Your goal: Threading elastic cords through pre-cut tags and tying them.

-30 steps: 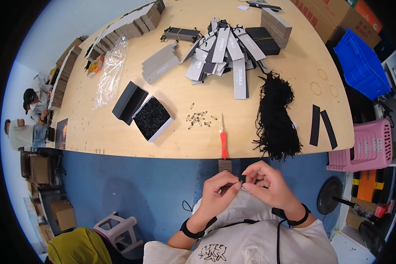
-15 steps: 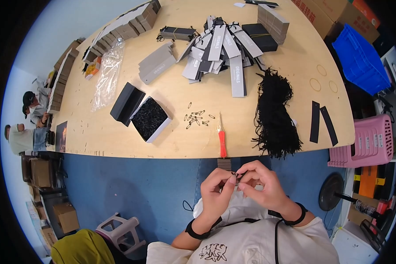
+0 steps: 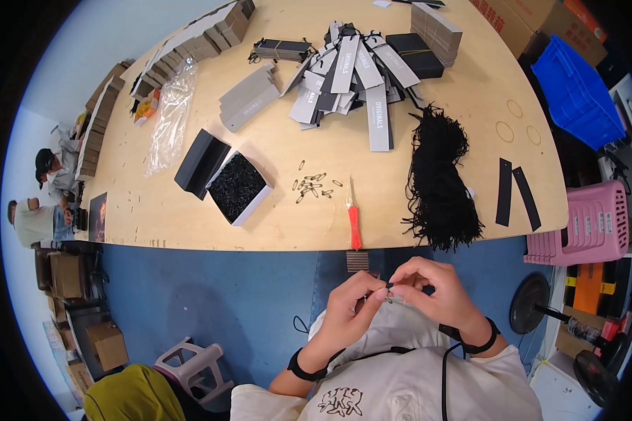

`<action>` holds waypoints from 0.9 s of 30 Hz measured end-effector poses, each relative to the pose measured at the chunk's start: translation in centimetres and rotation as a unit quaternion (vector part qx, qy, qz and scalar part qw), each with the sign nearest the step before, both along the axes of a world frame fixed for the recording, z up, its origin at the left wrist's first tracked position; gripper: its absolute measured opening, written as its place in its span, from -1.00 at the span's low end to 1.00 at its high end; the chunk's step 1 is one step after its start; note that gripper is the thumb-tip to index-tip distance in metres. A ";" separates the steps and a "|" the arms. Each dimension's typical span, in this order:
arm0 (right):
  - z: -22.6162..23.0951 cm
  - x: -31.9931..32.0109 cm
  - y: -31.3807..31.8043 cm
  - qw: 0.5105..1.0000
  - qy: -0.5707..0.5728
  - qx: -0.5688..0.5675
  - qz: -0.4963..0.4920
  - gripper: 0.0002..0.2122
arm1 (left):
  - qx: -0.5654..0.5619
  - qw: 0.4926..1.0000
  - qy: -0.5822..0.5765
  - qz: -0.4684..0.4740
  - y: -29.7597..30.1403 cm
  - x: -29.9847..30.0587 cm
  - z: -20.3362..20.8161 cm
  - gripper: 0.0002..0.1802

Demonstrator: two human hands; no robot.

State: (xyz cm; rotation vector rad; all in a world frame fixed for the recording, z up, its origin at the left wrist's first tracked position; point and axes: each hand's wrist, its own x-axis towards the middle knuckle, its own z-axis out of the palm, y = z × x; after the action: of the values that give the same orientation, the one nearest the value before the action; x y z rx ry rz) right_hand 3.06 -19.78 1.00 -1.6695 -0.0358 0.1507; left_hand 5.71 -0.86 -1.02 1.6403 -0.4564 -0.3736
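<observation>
Just off the table's near edge, my left hand [image 3: 353,303] and my right hand [image 3: 439,291] meet fingertip to fingertip. Both pinch a small black cord [image 3: 390,285], mostly covered by the fingers. Straight ahead lies an awl with a red handle [image 3: 354,228], its tip pointing away from me. Small safety pins [image 3: 312,186] are scattered to its left. Beyond them, an open box [image 3: 254,203] holds a heap of small black pins. On the right sits a thick bundle of black cords [image 3: 439,182].
Grey and black hang tags [image 3: 378,119] lie piled at the far middle. Two black strips [image 3: 503,193] rest near the right corner. A clear plastic bag [image 3: 170,119] lies on the left. Pink crates [image 3: 590,221] and a blue crate [image 3: 576,91] stand at right; a stool [image 3: 193,368] stands behind left.
Both hands have shifted slightly to the right, and their fingertips have drawn closer together around the small black cord. The things on the table have stayed put.
</observation>
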 end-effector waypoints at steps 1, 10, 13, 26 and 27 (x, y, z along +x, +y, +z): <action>0.0 0.0 -0.1 1.000 0.004 -0.011 0.010 -0.89 | 0.002 1.000 0.001 -0.001 0.0 0.0 0.1 -0.94; 0.0 0.2 -0.6 0.996 0.053 0.044 0.063 -0.88 | 0.017 0.999 0.007 -0.038 0.1 0.3 0.6 -0.90; 0.4 0.1 -0.7 0.993 0.062 0.073 0.070 -0.89 | -0.003 0.998 0.019 -0.053 0.2 0.4 0.5 -0.89; 0.2 0.3 -1.0 0.986 0.075 0.106 0.106 -0.92 | -0.021 0.995 0.053 -0.084 0.3 0.5 0.6 -0.88; 0.2 0.3 -1.0 0.985 0.077 0.110 0.104 -0.92 | -0.024 0.994 0.056 -0.086 0.3 0.5 0.6 -0.88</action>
State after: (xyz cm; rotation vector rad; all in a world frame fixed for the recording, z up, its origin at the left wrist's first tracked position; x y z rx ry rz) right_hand 3.38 -20.81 1.17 -1.4271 -0.1071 0.4196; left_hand 6.25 -0.59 -0.39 1.5292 -0.5186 -0.5755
